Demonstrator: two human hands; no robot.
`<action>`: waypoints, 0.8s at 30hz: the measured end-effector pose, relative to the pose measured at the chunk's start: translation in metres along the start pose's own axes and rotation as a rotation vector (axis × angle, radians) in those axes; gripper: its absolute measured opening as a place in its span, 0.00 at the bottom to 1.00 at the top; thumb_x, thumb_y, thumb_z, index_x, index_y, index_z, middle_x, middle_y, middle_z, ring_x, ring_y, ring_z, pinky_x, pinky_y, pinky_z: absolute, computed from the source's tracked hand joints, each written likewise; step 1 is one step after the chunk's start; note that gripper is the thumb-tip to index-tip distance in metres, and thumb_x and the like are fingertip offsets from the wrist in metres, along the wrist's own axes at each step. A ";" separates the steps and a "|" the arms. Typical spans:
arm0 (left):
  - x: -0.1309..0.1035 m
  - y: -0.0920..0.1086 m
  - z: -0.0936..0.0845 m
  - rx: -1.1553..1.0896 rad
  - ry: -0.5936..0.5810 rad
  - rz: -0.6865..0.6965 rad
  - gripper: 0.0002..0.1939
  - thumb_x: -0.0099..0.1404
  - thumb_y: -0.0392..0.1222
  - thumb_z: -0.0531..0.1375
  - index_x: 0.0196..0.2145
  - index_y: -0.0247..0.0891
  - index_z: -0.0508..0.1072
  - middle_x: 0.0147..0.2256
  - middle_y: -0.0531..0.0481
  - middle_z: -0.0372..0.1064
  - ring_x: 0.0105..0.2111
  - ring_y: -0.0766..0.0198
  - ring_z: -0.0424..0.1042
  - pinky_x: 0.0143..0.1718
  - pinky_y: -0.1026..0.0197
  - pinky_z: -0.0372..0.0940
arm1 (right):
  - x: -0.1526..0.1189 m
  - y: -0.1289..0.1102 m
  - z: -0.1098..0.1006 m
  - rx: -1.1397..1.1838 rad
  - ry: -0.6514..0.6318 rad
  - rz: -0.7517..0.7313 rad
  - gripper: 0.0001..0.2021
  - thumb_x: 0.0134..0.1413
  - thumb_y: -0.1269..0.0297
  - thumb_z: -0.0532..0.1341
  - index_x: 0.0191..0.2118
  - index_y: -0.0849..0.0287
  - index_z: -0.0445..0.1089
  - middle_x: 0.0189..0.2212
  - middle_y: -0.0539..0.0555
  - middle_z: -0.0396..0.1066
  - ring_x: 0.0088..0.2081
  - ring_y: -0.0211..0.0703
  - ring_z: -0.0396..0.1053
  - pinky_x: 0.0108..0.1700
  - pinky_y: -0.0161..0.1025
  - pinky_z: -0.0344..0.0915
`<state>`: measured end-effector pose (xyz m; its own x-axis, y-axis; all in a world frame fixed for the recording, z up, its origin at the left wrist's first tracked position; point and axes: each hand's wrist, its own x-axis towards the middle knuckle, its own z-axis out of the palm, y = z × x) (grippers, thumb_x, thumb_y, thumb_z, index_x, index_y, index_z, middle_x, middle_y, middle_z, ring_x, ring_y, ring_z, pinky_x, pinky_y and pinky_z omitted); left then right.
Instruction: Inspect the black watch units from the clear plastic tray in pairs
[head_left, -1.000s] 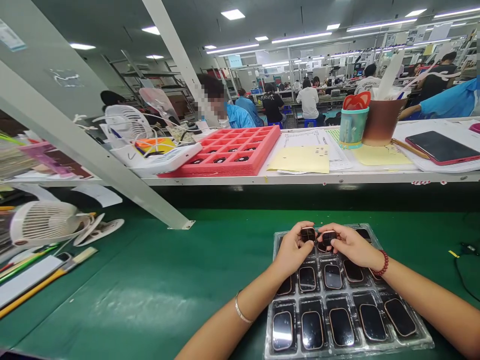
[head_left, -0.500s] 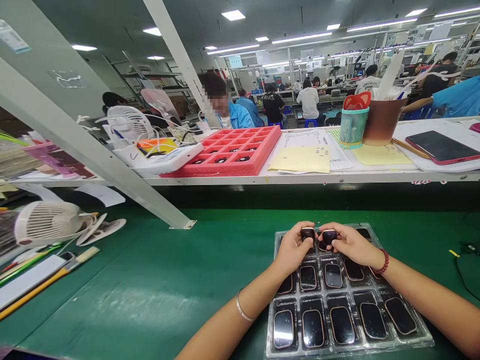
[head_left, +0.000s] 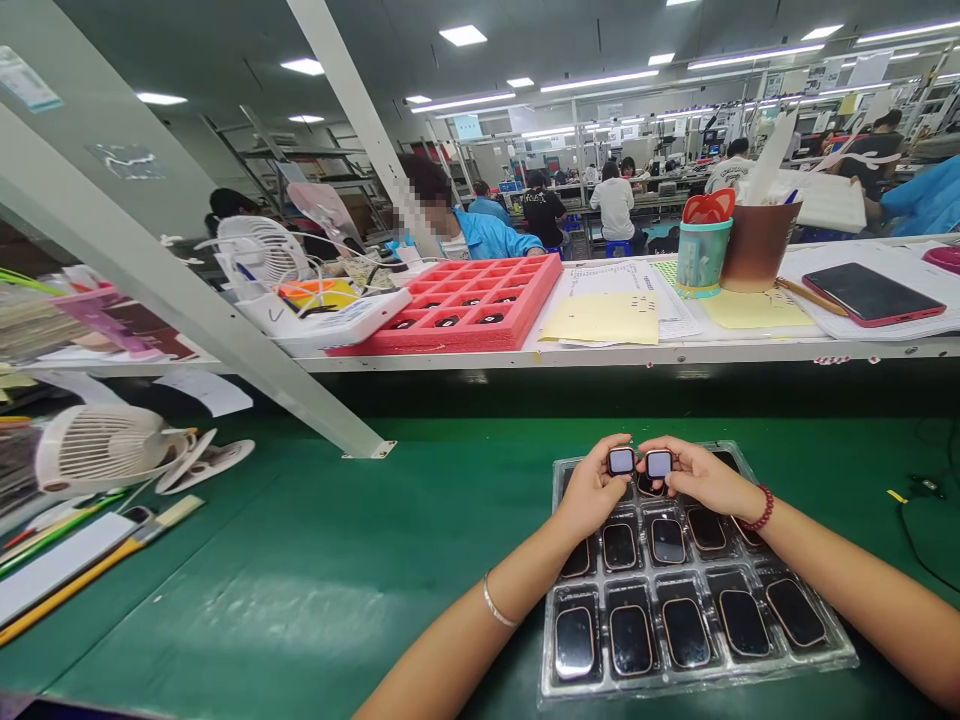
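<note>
Between the thumb and fingers of my left hand [head_left: 594,492] is a smartwatch body [head_left: 621,461] with a pale, bright screen. My right hand [head_left: 703,478] pinches a second smartwatch body [head_left: 659,464], its screen just as pale. Both are held side by side above the far rows of a clear plastic tray [head_left: 697,690]. Rows of strapless watch bodies with dark screens, such as this near one [head_left: 685,632], lie in the tray's pockets. My hands and forearms cover some of the far and side pockets.
A white shelf [head_left: 480,358] crosses behind the green bench [head_left: 300,580], carrying a red foam tray [head_left: 517,325], cups [head_left: 759,245] and a phone [head_left: 874,292]. A slanted post [head_left: 247,370] meets the bench. At left lie a small fan [head_left: 101,445] and a brush [head_left: 97,567]. Co-workers sit beyond.
Both held watch screens have gone from dark to pale. My hands stay nearly in place. Beyond the shelf, a co-worker's arm reaches toward the red foam tray, and a white object appears at right.
</note>
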<state>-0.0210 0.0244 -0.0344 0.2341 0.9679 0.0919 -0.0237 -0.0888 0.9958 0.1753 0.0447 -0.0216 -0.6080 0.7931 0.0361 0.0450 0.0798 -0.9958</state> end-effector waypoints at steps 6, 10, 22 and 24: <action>0.004 -0.006 -0.001 -0.013 0.011 0.042 0.22 0.53 0.29 0.56 0.47 0.35 0.66 0.35 0.47 0.70 0.32 0.66 0.69 0.36 0.62 0.65 | 0.002 0.004 0.000 -0.013 0.023 -0.007 0.18 0.49 0.73 0.57 0.48 0.58 0.64 0.41 0.55 0.70 0.32 0.37 0.71 0.30 0.33 0.67; 0.009 -0.018 -0.003 0.052 0.007 0.068 0.23 0.53 0.28 0.55 0.49 0.36 0.66 0.36 0.47 0.71 0.30 0.67 0.69 0.34 0.62 0.66 | 0.003 0.008 0.001 0.005 0.040 -0.008 0.19 0.48 0.73 0.57 0.48 0.59 0.64 0.40 0.55 0.72 0.30 0.35 0.70 0.27 0.30 0.66; 0.009 -0.025 -0.004 0.169 0.040 0.185 0.24 0.52 0.27 0.56 0.48 0.38 0.68 0.39 0.47 0.71 0.32 0.65 0.70 0.38 0.59 0.66 | -0.001 0.006 0.009 0.026 0.138 0.012 0.21 0.41 0.73 0.60 0.45 0.62 0.66 0.34 0.55 0.74 0.26 0.35 0.70 0.23 0.29 0.64; 0.008 -0.024 -0.003 0.180 0.053 0.202 0.25 0.50 0.26 0.57 0.47 0.38 0.69 0.41 0.46 0.71 0.36 0.63 0.70 0.42 0.58 0.64 | -0.002 0.006 0.009 0.034 0.147 0.017 0.22 0.40 0.73 0.59 0.46 0.62 0.65 0.35 0.55 0.74 0.27 0.35 0.71 0.23 0.28 0.64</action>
<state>-0.0219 0.0347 -0.0572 0.1913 0.9367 0.2932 0.1097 -0.3172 0.9420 0.1696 0.0380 -0.0286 -0.4849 0.8741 0.0286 0.0256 0.0469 -0.9986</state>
